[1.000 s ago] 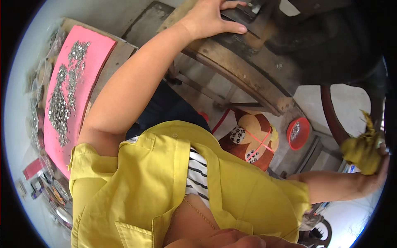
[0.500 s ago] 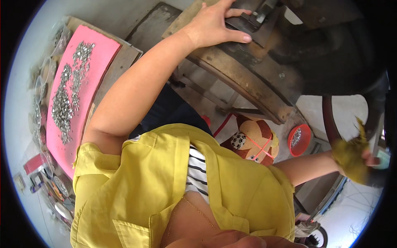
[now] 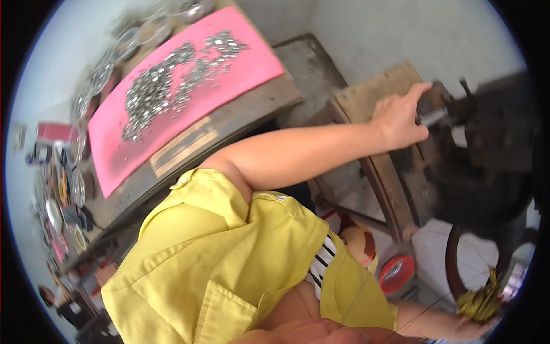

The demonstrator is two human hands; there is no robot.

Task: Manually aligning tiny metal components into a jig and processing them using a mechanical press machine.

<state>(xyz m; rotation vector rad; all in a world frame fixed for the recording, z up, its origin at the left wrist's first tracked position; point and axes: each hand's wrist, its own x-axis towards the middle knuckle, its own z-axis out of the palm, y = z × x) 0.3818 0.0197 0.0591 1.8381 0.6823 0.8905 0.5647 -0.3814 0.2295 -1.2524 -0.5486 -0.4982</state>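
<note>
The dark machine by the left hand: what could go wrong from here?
The left hand is close to the dark machine, so a finger might get pinched if its parts move.
The right hand is at the yellow cloth beside the dark wheel; the cloth could snag if the wheel turns.

1. Table on my left; mat on it, small pieces on mat.
2. Containers along table edge, left of mat.
3. Bench to my right, machine on it, my left hand at the machine.
4. Wheel below machine; cloth bundle by wheel, my right hand right there (contact unclear).
5. Bowl low beside bench, pieces inside.
</note>
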